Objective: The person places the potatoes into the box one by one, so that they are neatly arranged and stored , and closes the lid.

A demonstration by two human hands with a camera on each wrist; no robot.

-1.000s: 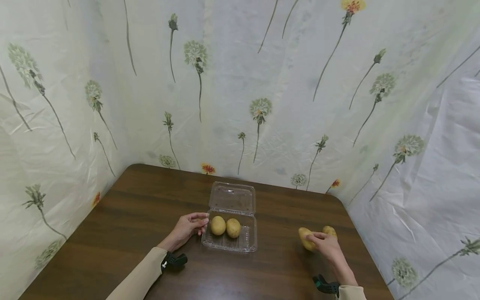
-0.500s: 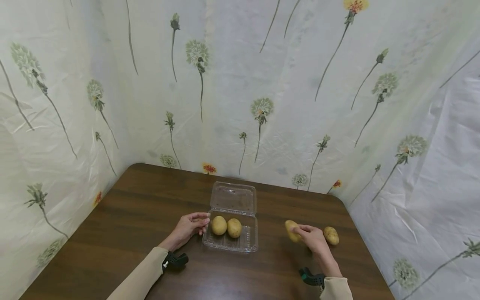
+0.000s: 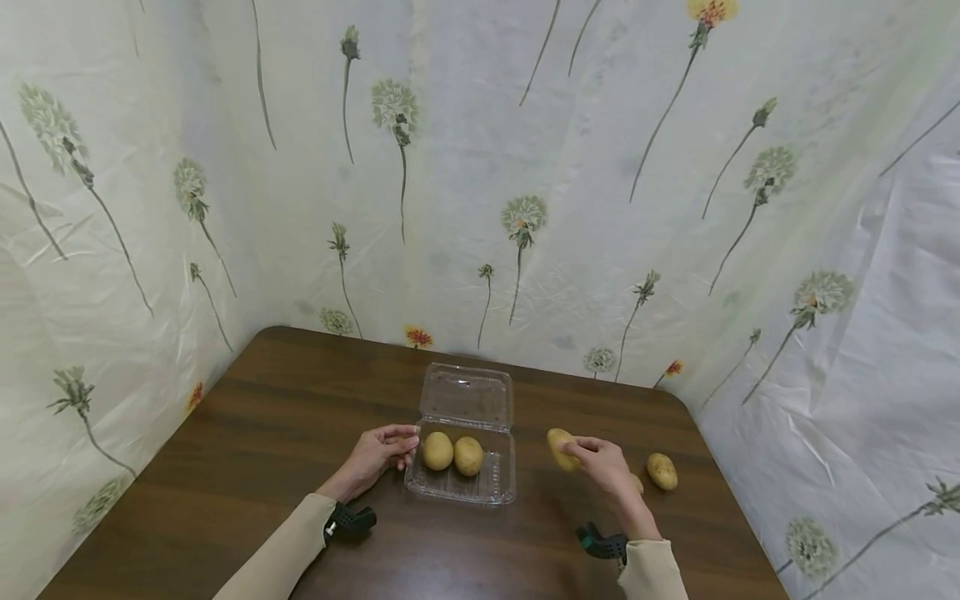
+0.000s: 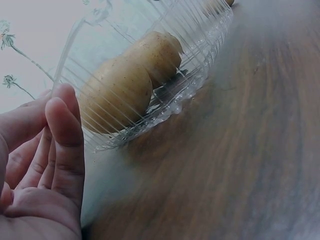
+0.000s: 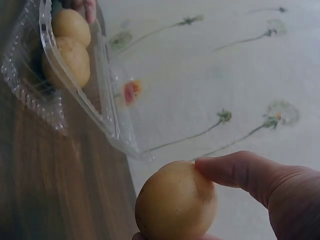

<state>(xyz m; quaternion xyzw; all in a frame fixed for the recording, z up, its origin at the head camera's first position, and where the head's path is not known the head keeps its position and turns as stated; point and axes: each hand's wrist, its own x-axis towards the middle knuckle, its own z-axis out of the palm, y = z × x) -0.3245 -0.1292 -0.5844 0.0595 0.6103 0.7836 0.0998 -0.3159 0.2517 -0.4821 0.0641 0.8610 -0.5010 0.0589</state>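
Observation:
My left hand (image 3: 371,458) pinches the left rim of a clear plastic clamshell container (image 3: 498,483), whose lid (image 3: 467,397) is folded back. Two potatoes (image 3: 437,451) lie side by side in the container's left and middle part; the left wrist view shows them through the ridged wall. Held between thumb and fingers of my right hand (image 3: 606,468) is another potato (image 5: 175,202), raised to the right of the container and apart from it. Behind the right wrist a potato (image 3: 637,482) is mostly hidden. One more potato (image 3: 662,472) lies farther right.
The dark wooden table (image 3: 315,383) has rounded far corners. Flower-printed curtains (image 3: 450,167) hang along its back and sides. Each wrist wears a black camera mount (image 3: 350,522).
My right hand has carried its potato leftward, from beside the right-hand potatoes toward the container. Another potato now shows behind the right wrist. The left hand stays at the rim.

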